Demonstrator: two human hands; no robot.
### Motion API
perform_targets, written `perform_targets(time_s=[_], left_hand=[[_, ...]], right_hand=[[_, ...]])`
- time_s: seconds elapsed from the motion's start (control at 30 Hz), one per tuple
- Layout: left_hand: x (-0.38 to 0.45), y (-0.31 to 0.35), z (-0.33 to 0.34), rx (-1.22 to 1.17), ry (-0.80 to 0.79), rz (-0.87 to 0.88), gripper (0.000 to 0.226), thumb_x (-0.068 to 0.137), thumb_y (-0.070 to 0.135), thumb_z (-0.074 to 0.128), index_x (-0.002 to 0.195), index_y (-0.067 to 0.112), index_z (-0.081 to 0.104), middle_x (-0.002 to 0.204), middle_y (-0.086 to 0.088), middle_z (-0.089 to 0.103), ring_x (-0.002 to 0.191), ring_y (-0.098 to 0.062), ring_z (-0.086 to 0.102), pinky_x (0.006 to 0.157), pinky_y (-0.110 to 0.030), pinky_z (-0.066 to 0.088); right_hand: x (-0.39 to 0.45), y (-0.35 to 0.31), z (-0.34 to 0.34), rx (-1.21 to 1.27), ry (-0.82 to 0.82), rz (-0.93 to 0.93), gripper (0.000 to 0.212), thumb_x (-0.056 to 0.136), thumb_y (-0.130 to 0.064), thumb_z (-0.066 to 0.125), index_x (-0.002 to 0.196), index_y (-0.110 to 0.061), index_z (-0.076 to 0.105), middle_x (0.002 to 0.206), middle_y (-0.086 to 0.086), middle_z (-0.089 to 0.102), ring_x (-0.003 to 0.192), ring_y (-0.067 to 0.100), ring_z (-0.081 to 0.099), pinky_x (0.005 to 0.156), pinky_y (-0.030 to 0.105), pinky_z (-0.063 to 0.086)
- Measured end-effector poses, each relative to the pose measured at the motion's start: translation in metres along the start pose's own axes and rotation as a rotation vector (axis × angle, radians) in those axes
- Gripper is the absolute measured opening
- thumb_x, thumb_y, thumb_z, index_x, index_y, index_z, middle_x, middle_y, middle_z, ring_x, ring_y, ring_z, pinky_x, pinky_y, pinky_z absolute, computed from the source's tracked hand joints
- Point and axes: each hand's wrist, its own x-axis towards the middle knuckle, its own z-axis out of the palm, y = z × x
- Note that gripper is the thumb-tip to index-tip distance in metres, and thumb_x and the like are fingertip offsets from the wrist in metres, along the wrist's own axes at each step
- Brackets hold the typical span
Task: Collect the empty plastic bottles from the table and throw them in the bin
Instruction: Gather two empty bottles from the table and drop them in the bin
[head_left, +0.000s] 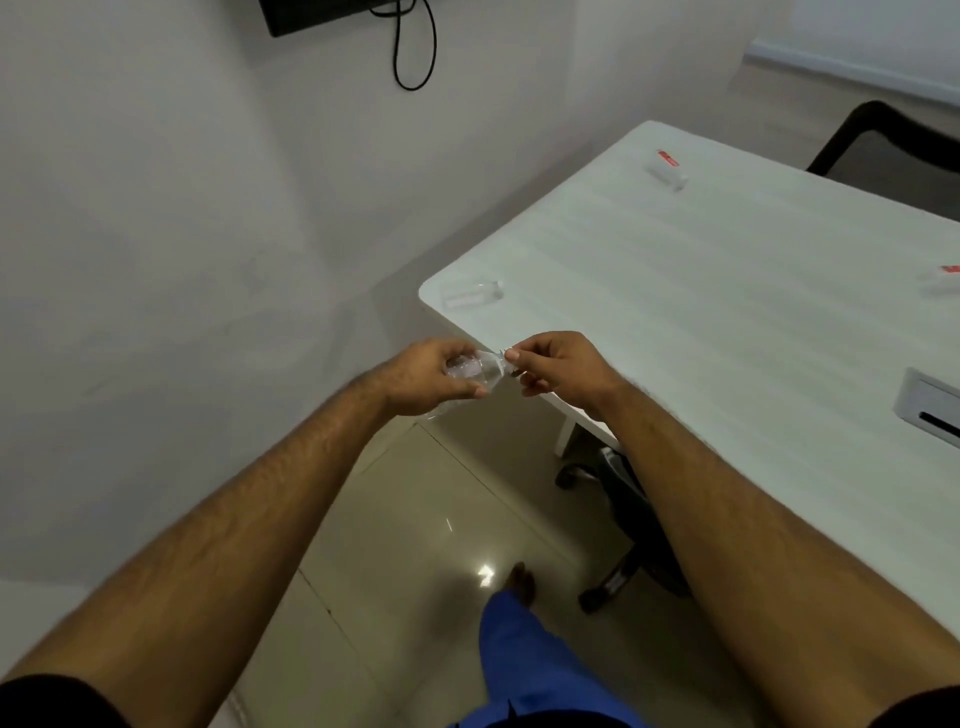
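We read this as an office or small meeting room. A long white table (727, 322) with rounded corners fills the right side, with a grey cable port (930, 402) set into its top. We note black office chairs: one (878, 140) at the far edge, another on castors (618, 525) tucked beneath. A dark wall-mounted screen (322, 13) trails black cables (415, 47) down plain white walls (156, 208). Glossy beige floor tiles (415, 519).
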Motion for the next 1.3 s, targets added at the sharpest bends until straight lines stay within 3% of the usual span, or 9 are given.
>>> perform_targets(time_s=[0.2, 0.3, 0.5, 0.57, 0.77, 0.97, 1.13, 1.23, 1.3], left_hand=[[0.073, -0.021, -0.033, 0.07, -0.06, -0.013, 0.058, 0.085, 0.032, 0.075, 0.136, 0.014, 0.054, 0.12, -0.002, 0.064, 0.102, -0.016, 0.064, 0.09, -0.031, 0.055], [0.112, -0.022, -0.053, 0.085, -0.07, -0.031, 0.062, 0.084, 0.033, 0.076, 0.138, 0.012, 0.054, 0.126, -0.005, 0.064, 0.107, -0.019, 0.064, 0.096, -0.037, 0.054], [0.17, -0.023, -0.07, 0.323, 0.054, 0.016, 0.066, 0.084, 0.04, 0.074, 0.14, 0.014, 0.052, 0.134, -0.006, 0.062, 0.113, -0.023, 0.063, 0.096, -0.04, 0.054], [0.185, -0.025, -0.074, 0.438, 0.091, 0.035, 0.066, 0.084, 0.043, 0.072, 0.14, 0.016, 0.051, 0.132, -0.006, 0.064, 0.11, -0.023, 0.064, 0.091, -0.038, 0.055], [0.219, -0.052, -0.086, 0.414, 0.029, 0.012, 0.067, 0.085, 0.043, 0.071, 0.143, 0.017, 0.048, 0.135, -0.007, 0.062, 0.11, -0.024, 0.065, 0.089, -0.038, 0.057], [0.289, -0.087, -0.118, 0.336, 0.141, -0.055, 0.067, 0.084, 0.045, 0.071, 0.14, 0.016, 0.05, 0.136, -0.008, 0.061, 0.114, -0.028, 0.062, 0.091, -0.04, 0.055], [0.357, -0.109, -0.126, 0.286, 0.079, -0.018, 0.064, 0.085, 0.047, 0.07, 0.138, 0.018, 0.051, 0.131, -0.007, 0.063, 0.11, -0.028, 0.063, 0.085, -0.036, 0.054], [0.388, -0.122, -0.129, 0.259, 0.013, -0.014, 0.06, 0.085, 0.049, 0.07, 0.135, 0.019, 0.052, 0.127, -0.006, 0.064, 0.106, -0.027, 0.064, 0.083, -0.035, 0.054], [0.399, -0.127, -0.129, 0.238, -0.028, -0.007, 0.059, 0.085, 0.048, 0.07, 0.133, 0.019, 0.053, 0.124, -0.005, 0.064, 0.103, -0.025, 0.064, 0.081, -0.034, 0.054]], right_hand=[[0.082, 0.009, -0.009, -0.249, -0.165, 0.019, 0.036, 0.102, -0.043, 0.052, 0.097, -0.009, 0.066, 0.084, 0.007, 0.068, 0.069, 0.019, 0.065, 0.064, 0.033, 0.059], [0.114, 0.009, -0.012, -0.268, -0.161, 0.023, 0.044, 0.105, -0.049, 0.039, 0.088, -0.012, 0.056, 0.076, 0.006, 0.058, 0.062, 0.019, 0.058, 0.057, 0.033, 0.056], [0.182, 0.002, -0.01, 0.081, -0.071, 0.327, 0.04, 0.104, -0.046, 0.038, 0.085, -0.013, 0.051, 0.064, 0.002, 0.04, 0.052, 0.013, 0.035, 0.045, 0.024, 0.033], [0.203, -0.002, -0.005, 0.129, -0.034, 0.456, 0.038, 0.102, -0.044, 0.038, 0.087, -0.012, 0.052, 0.063, 0.001, 0.042, 0.049, 0.012, 0.039, 0.042, 0.021, 0.034], [0.248, -0.001, 0.008, 0.154, 0.069, 0.621, 0.039, 0.099, -0.045, 0.042, 0.093, -0.01, 0.056, 0.065, 0.004, 0.05, 0.048, 0.011, 0.047, 0.042, 0.018, 0.039], [0.295, 0.027, 0.043, 0.307, 0.348, 0.77, 0.084, 0.085, -0.084, 0.035, 0.115, -0.01, 0.061, 0.098, 0.011, 0.071, 0.077, 0.022, 0.071, 0.061, 0.026, 0.061], [0.33, 0.055, 0.069, 0.035, 0.563, 0.933, 0.096, 0.075, -0.091, 0.037, 0.122, -0.01, 0.058, 0.101, 0.009, 0.07, 0.074, 0.025, 0.07, 0.071, 0.037, 0.064], [0.351, 0.057, 0.083, -0.062, 0.61, 0.977, 0.105, 0.069, -0.093, 0.043, 0.14, -0.015, 0.043, 0.133, 0.008, 0.061, 0.104, 0.03, 0.067, 0.088, 0.041, 0.059], [0.361, 0.057, 0.086, -0.101, 0.611, 0.977, 0.099, 0.074, -0.086, 0.052, 0.142, -0.015, 0.042, 0.139, 0.008, 0.058, 0.117, 0.031, 0.062, 0.095, 0.039, 0.054]])
